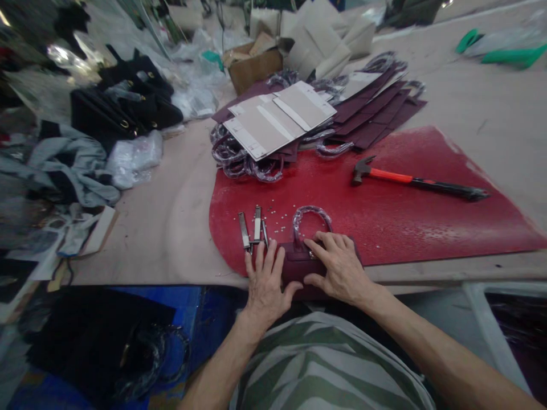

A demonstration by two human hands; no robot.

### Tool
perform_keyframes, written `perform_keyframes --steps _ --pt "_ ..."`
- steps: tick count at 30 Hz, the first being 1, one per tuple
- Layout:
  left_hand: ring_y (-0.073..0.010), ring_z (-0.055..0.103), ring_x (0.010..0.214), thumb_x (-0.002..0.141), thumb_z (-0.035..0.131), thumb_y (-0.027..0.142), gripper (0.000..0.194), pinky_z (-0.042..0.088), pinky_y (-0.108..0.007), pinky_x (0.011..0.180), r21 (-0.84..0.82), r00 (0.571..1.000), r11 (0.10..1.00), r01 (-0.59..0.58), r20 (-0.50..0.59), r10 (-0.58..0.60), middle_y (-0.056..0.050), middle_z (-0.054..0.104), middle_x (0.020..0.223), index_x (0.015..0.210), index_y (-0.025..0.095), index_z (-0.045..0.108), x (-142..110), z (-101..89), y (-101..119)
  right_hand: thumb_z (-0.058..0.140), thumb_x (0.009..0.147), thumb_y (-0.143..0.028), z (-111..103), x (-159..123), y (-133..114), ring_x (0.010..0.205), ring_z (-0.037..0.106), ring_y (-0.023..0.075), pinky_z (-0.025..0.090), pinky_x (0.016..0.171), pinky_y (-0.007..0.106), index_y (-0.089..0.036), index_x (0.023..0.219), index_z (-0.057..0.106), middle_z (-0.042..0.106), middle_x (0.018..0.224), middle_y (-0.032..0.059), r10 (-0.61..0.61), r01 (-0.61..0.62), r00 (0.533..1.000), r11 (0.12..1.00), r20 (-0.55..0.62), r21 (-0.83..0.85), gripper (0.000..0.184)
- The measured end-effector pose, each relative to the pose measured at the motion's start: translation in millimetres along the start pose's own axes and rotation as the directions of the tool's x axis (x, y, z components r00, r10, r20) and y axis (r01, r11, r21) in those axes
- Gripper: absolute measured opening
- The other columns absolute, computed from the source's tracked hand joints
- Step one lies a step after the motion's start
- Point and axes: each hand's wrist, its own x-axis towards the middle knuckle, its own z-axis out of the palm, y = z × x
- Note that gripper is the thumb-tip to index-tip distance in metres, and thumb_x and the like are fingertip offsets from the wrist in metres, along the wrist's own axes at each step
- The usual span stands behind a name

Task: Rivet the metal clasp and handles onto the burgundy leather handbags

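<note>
Where the near edge of the red textured mat (pixel 384 228) meets you, a small burgundy leather bag piece (pixel 294 263) lies flat, its plastic-wrapped looped handle (pixel 311 215) arching away from you onto the mat. Your left hand (pixel 265 285) rests on the piece's left end, fingers spread flat and slightly fanned, gripping nothing, the thumb reaching right along the near edge. Your right hand (pixel 339 266) covers the right part, fingers bent and pressed down on the top edge close to the foot of the handle, thumb tucked against the near side; both hands touch the piece and sit just beside each other. Just left of the handle, several narrow silver metal strips (pixel 254 228) lie on the mat, with a scatter of tiny pale rivets (pixel 280 223) between them and the handle. Further out to the right, an orange-and-black-handled claw hammer (pixel 416 181) lies on the mat, well apart from your hands. Beyond it, at the mat's far edge, sits a pile of burgundy bag panels with wrapped handles (pixel 376 111), and to its left grey cardboard sheets (pixel 280 117) lie on top of more such pieces. To the far left, black handbags (pixel 123 105) rest on the pale worktable (pixel 171 210).
</note>
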Motion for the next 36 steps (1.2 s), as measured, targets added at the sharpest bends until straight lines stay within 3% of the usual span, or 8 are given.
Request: perform_keyframes --steps 8,16,21,24,27,29,33,36 --pt "-0.0402 0.019 0.15 0.083 0.07 0.046 0.08 0.004 -0.065 0.122 -0.044 0.998 0.999 0.0 0.055 0.002 -0.018 0.035 0.158 0.148 0.01 0.041 6 3.1 3 0.082 0.071 -0.049 1 1 -1 0.117 0.047 0.0345 0.031 0.104 0.05 -0.017 0.131 0.06 0.056 0.129 0.0148 0.021 -0.022 1.0 1.0 0.006 0.018 0.072" --pt "-0.039 0.023 0.149 0.089 0.064 0.043 0.072 0.01 -0.063 0.122 -0.051 0.997 0.996 -0.069 -0.03 0.068 -0.022 0.038 0.155 0.147 0.008 0.04 1 13.3 -3 0.068 0.084 -0.058 15 6 -16 0.119 0.05 0.032 0.015 0.117 0.055 -0.017 0.129 0.061 0.06 0.13 0.0125 0.049 -0.044 0.994 0.997 -0.095 0.061 0.06" --pt "-0.0377 0.028 0.148 0.089 0.065 0.042 0.068 0.01 -0.06 0.122 -0.083 0.991 0.991 -0.104 -0.091 0.096 -0.023 0.045 0.15 0.143 0.006 0.043 -3 13.7 1 0.07 0.084 -0.053 17 2 -11 0.118 0.051 0.0319 0.017 0.118 0.055 -0.016 0.13 0.06 0.061 0.13 0.0131 -0.015 0.019 0.996 0.999 -0.088 0.047 0.06" --pt "-0.0372 0.033 0.145 0.09 0.063 0.034 0.053 0.014 -0.061 0.122 -0.148 0.988 0.986 -0.082 -0.144 0.06 -0.021 0.049 0.146 0.135 0.009 0.05 0 4.1 -1 0.069 0.085 -0.053 19 2 -8 0.117 0.052 0.0323 0.019 0.116 0.056 -0.016 0.129 0.061 0.061 0.128 0.0138 -0.021 0.026 0.992 0.999 -0.125 0.038 0.058" --pt "-0.0326 0.049 0.133 0.092 0.059 0.028 0.036 0.033 -0.055 0.116 -0.22 0.964 0.975 0.022 -0.254 -0.079 -0.018 0.057 0.135 0.125 0.014 0.057 12 -15.9 -17 0.068 0.085 -0.054 21 4 -7 0.115 0.053 0.0326 0.021 0.115 0.057 -0.016 0.128 0.062 0.062 0.126 0.0136 -0.025 0.03 0.989 0.999 -0.143 0.032 0.058" --pt "-0.0291 0.057 0.12 0.093 0.058 0.03 0.03 0.045 -0.047 0.106 -0.233 0.937 0.959 0.163 -0.267 -0.224 -0.016 0.061 0.123 0.119 0.016 0.06 27 -30.8 -33 0.069 0.084 -0.055 21 5 -8 0.115 0.053 0.0328 0.021 0.115 0.057 -0.016 0.127 0.062 0.062 0.126 0.0133 -0.021 0.026 0.99 0.999 -0.139 0.033 0.058" --pt "-0.0313 0.063 0.103 0.087 0.064 0.048 0.042 0.052 -0.044 0.09 -0.079 0.848 0.847 0.525 -0.032 -0.529 -0.015 0.062 0.11 0.113 0.015 0.062 67 -46.0 -54 0.07 0.082 -0.054 20 6 -8 0.116 0.053 0.0334 0.021 0.114 0.058 -0.017 0.127 0.061 0.061 0.128 0.0136 -0.009 0.013 0.991 0.999 -0.132 0.03 0.059" --pt "-0.0327 0.064 0.101 0.083 0.066 0.055 0.054 0.052 -0.043 0.087 0.033 0.792 0.797 0.603 0.09 -0.603 -0.017 0.061 0.109 0.115 0.012 0.059 91 -42.1 -55 0.071 0.082 -0.054 19 5 -9 0.116 0.052 0.0337 0.021 0.115 0.058 -0.017 0.128 0.06 0.06 0.129 0.014 -0.01 0.014 0.992 0.999 -0.129 0.029 0.061"
